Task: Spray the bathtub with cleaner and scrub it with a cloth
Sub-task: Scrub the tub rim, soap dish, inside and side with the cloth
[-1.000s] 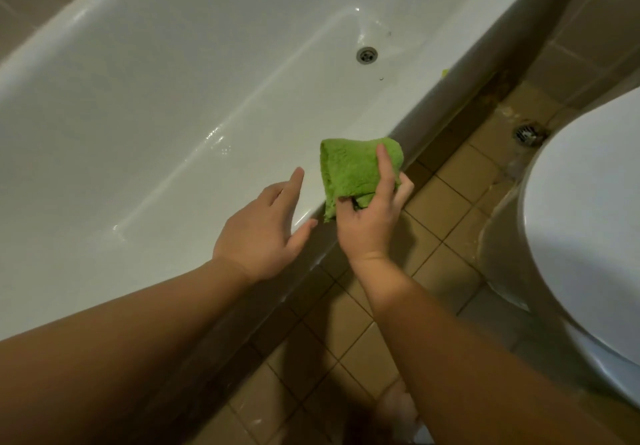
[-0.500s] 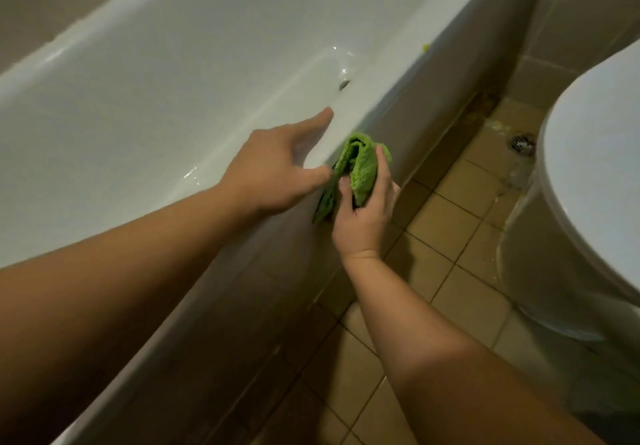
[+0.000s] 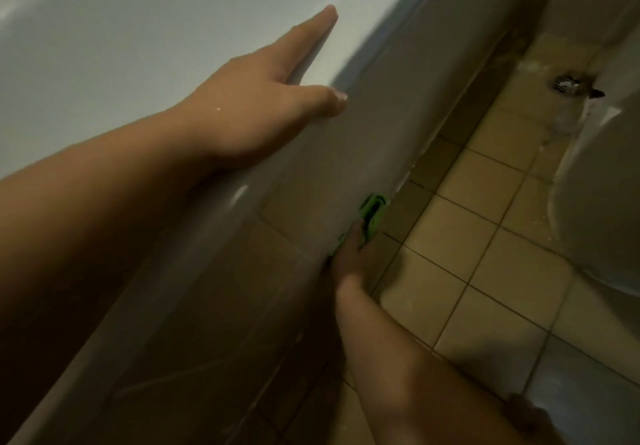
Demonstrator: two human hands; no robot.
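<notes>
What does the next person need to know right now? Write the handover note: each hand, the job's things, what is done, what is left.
Left hand: fingers straight, resting along the bathtub rim, bracing.
Right hand: low down, gripping the green cloth and pressing it against the tub's outer side panel, near the tiled floor.
Spray bottle: not in view.
Done: cannot be judged from this view; the tub's inside is mostly out of frame.
Left: probably finish wiping the side panel, then check the basin and rim; find the cleaner if more spray is needed.
</notes>
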